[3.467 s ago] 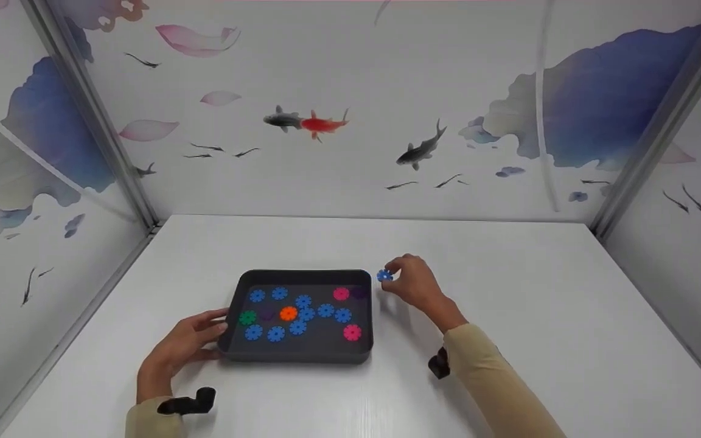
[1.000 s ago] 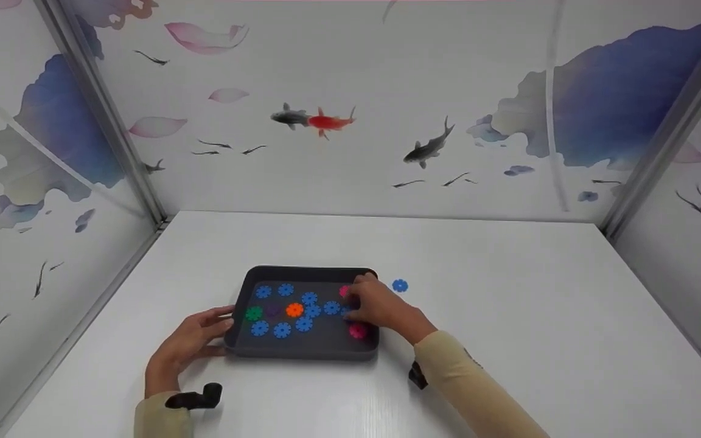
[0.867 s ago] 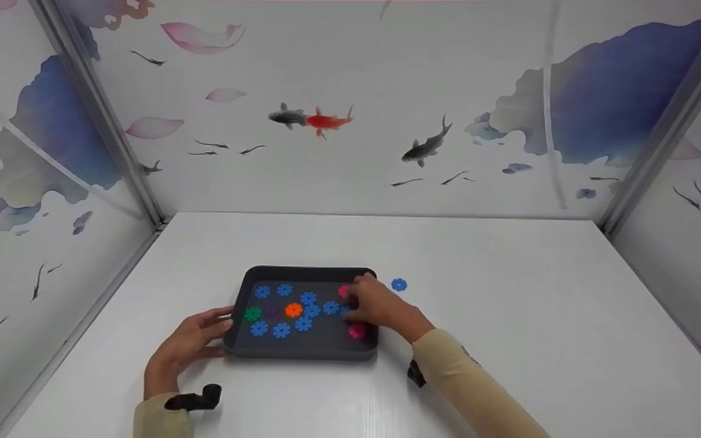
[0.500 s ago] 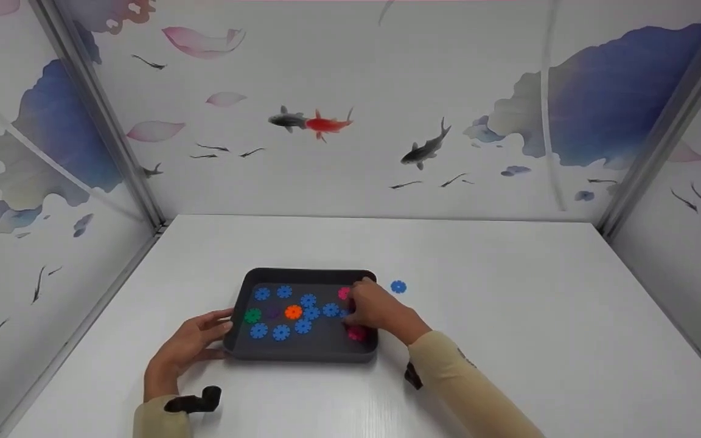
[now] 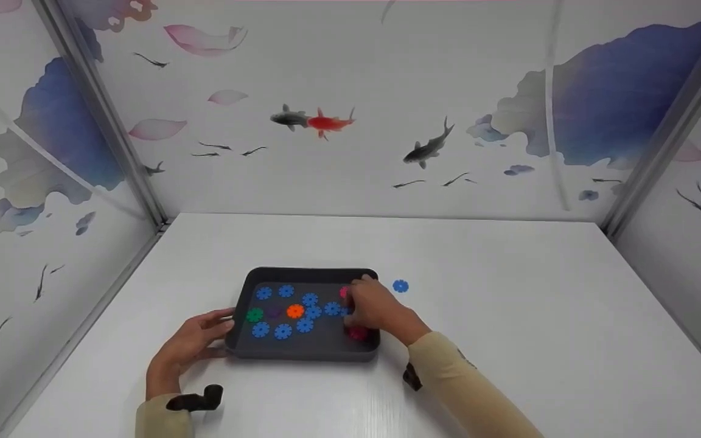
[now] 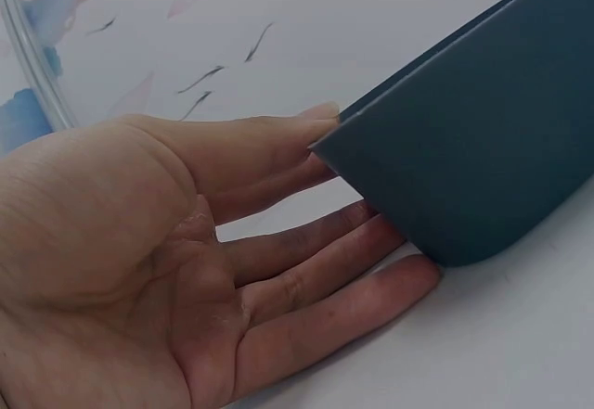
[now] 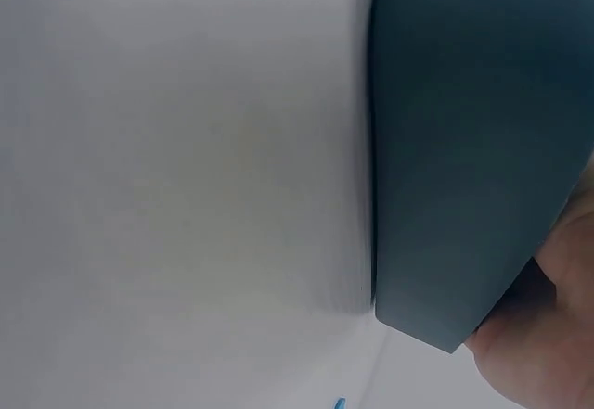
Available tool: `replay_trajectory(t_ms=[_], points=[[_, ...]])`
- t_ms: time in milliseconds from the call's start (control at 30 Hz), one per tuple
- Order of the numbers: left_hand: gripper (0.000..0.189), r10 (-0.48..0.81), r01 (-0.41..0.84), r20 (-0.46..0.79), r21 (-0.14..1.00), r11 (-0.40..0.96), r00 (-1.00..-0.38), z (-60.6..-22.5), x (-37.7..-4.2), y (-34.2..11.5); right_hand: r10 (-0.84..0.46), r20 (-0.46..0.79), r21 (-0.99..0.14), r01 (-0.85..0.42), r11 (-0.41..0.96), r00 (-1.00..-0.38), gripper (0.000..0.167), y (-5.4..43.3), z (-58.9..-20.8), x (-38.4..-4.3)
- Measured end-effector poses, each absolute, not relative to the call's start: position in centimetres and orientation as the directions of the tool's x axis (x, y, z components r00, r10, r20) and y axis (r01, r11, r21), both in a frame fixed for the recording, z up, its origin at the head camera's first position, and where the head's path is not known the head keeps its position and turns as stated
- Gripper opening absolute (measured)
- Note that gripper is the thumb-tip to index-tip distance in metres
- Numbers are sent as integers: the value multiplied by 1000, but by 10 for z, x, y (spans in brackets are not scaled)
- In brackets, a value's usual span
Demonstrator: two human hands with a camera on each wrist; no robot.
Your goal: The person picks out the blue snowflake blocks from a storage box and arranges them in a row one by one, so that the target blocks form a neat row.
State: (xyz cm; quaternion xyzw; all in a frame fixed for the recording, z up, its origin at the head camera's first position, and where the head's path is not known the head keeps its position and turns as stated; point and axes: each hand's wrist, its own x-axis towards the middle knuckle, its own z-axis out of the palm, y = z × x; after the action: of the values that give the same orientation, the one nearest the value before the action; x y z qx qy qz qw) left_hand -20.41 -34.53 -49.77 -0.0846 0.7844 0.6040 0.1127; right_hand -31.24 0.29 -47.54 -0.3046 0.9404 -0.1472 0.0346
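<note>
In the head view, a dark grey tray [image 5: 302, 354] holds several notched, flower-like plastic discs: blue ones such as a blue disc [image 5: 283, 331], an orange disc [image 5: 295, 311], a green disc [image 5: 255, 315], a dark purple one and pink ones. My left hand [image 5: 189, 340] touches the tray's left side; in the left wrist view its straight fingers lie along the outer wall, the thumb near the rim. My right hand [image 5: 378, 304] reaches over the right rim, fingers bent down among the discs, partly covering a pink disc [image 5: 344, 292] and a blue one. I cannot tell whether it pinches a disc.
One blue disc [image 5: 400, 286] lies on the white table [image 5: 509, 292] just right of the tray. Patterned panels with painted fish [image 5: 314, 118] enclose the back and sides. A black wrist device [image 5: 195, 399] sits on the left sleeve.
The blue disc my right hand pinched 3.5 seconds ago now lies on the table. That hand has moved left into the tray and shifted slightly lower there. The left hand stays at the tray.
</note>
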Motion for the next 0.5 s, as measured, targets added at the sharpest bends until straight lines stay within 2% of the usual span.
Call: replay_trajectory(t_ms=[267,367,500], points=[[65,5,-261,-271,933,247,-963,-498,-204,-344,-629,134,-257,-639,725,-766,26,8,-474,-309],[65,-5,-275,-282,932,235,-960,-498,-204,-343,-646,202,-272,-676,685,-736,26,11,-470,-308],[63,-25,-279,-281,932,233,-959,-496,-204,-344,-631,271,-305,-687,660,-727,28,18,-461,-311]])
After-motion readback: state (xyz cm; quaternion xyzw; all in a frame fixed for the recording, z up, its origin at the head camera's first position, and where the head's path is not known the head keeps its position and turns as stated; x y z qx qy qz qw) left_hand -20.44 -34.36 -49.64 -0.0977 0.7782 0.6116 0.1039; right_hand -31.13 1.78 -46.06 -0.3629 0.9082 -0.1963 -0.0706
